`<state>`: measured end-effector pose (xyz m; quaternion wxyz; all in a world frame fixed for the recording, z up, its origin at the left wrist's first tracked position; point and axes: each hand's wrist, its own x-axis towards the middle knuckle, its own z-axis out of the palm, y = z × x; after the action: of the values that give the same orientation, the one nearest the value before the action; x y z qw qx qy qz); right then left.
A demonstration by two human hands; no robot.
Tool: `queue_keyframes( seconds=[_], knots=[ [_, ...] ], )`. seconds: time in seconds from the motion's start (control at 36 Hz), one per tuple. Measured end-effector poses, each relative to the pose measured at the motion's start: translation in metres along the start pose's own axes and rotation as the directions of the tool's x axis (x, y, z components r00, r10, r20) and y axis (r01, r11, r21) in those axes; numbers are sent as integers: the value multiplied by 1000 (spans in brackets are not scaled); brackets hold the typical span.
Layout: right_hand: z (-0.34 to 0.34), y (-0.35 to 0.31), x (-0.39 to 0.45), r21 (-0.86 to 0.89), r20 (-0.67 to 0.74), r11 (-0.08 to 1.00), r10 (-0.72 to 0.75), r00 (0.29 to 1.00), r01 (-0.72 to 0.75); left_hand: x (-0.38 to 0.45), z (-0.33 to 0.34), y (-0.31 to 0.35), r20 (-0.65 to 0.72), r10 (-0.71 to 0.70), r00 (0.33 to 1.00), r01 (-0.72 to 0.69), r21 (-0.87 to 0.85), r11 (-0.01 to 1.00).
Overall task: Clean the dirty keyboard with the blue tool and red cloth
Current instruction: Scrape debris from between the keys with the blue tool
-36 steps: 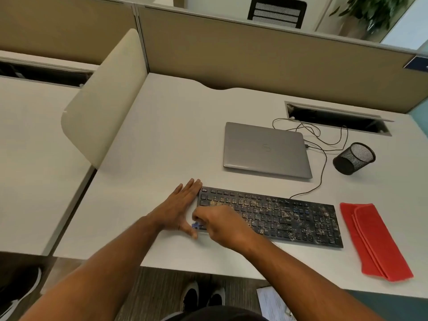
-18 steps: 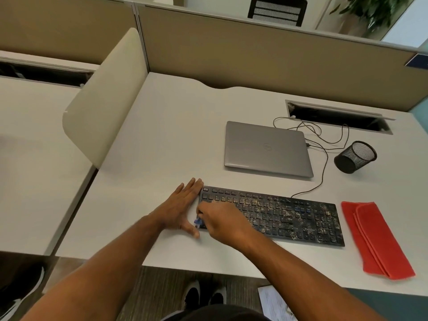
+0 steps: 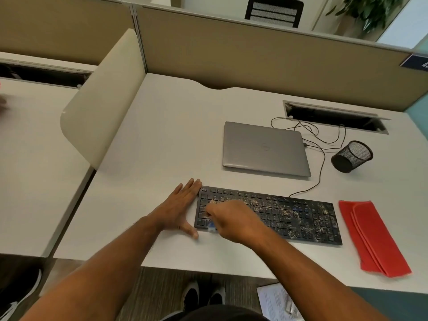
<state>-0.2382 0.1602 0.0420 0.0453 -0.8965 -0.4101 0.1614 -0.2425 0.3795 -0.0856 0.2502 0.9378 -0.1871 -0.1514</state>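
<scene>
Black keyboard (image 3: 289,216): dirty with pale specks, lying at 5 o'clock on the white desk (image 3: 162,147)
Left hand (image 3: 180,208): flat, fingers straight, pressed against the keyboard's 9 o'clock end
Right hand (image 3: 231,220): curled around the blue tool (image 3: 211,226) on the left keys
Red cloth (image 3: 368,237): folded, at 3 o'clock beside the keyboard
Laptop (image 3: 264,148): closed, at 12 o'clock

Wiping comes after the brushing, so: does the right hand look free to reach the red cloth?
Probably yes, once it lets go. The right hand grips the blue tool at the keyboard's left end; the red cloth lies uncovered just right of the keyboard.
</scene>
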Motion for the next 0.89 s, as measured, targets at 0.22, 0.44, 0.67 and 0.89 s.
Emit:
queue_keyframes(
  seconds=[0.22, 0.44, 0.67, 0.89],
  knots=[
    [6, -11, 7, 154, -76, 988, 30, 997, -18, 0, 1, 1, 5, -4, 1000, 4, 30, 1000],
    [5, 8, -9, 44, -31, 996, 73, 997, -72, 1, 0, 2, -4, -17, 1000, 17, 19, 1000],
    [0, 6, 2, 258, -155, 959, 165, 974, -121, -1, 5, 7, -33, -37, 999, 40, 86, 996],
    [5, -1, 5, 77, -63, 994, 83, 995, -78, -2, 2, 10, -32, -63, 998, 64, 63, 996]
  ],
)
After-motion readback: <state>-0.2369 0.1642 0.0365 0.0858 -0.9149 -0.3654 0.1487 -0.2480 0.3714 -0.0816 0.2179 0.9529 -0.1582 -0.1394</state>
